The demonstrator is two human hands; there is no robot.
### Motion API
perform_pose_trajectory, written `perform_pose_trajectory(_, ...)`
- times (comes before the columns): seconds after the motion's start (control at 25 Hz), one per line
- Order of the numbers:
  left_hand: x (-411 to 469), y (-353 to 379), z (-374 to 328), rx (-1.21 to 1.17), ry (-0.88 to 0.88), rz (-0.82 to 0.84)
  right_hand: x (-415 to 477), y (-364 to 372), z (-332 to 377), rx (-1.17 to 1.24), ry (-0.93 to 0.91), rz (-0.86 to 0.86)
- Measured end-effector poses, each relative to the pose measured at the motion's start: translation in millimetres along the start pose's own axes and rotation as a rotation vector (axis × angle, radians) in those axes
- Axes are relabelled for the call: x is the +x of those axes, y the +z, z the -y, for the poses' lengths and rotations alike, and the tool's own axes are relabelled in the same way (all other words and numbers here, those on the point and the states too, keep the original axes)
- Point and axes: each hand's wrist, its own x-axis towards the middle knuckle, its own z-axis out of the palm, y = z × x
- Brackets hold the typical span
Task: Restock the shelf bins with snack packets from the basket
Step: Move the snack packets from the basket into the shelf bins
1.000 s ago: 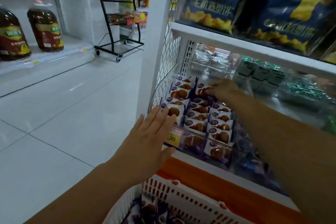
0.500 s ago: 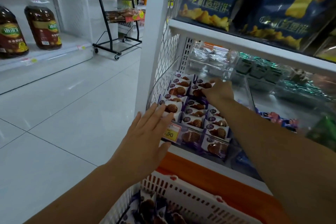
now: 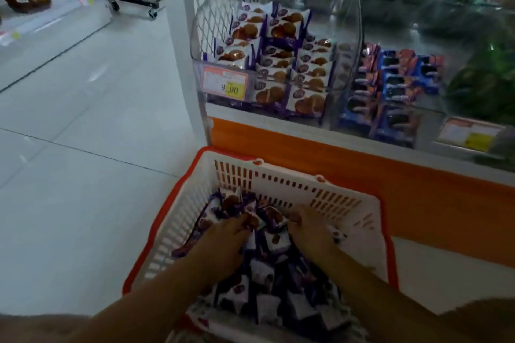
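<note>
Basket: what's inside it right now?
A heap of purple-and-white snack packets, with the left hand and right hand dug in. Whether either hand grips a packet is hidden, as is the basket floor.

Both forearms are bare and enter from the lower edge of the view, converging forward. The left forearm runs up and to the right; the right forearm runs up and to the left. The left hand (image 3: 225, 234) and the right hand (image 3: 309, 231) lie side by side, near each other but apart, palms down, backs toward the camera. The fingers of both hands bend downward, tips hidden among the snack packets (image 3: 262, 273). Motion blur prevents confirming a grip.
</note>
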Motion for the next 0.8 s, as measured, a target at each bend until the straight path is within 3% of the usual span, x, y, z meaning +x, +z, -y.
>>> perform_pose_trajectory(0.16, -8, 27, -6, 0.109, -0.114, 0.230, -30, 42, -61, -0.108, 0.108, 0.368)
perform_pose_trajectory(0.28, -9, 32, -9, 0.119, -0.109, 0.219, -41, 67, -44, 0.013, 0.008, 0.410)
perform_pose_trajectory(0.4, -8, 36, -4, 0.084, -0.112, 0.191, -52, 95, -22, 0.049, 0.005, 0.600)
perform_pose_trajectory(0.6, -11, 35, -2, 0.083, -0.124, 0.228, -45, 94, -20, -0.102, 0.014, 0.549)
perform_pose_trajectory(0.8, -15, 34, -5, 0.042, -0.143, 0.209, -58, 84, -29, 0.136, 0.115, 0.484)
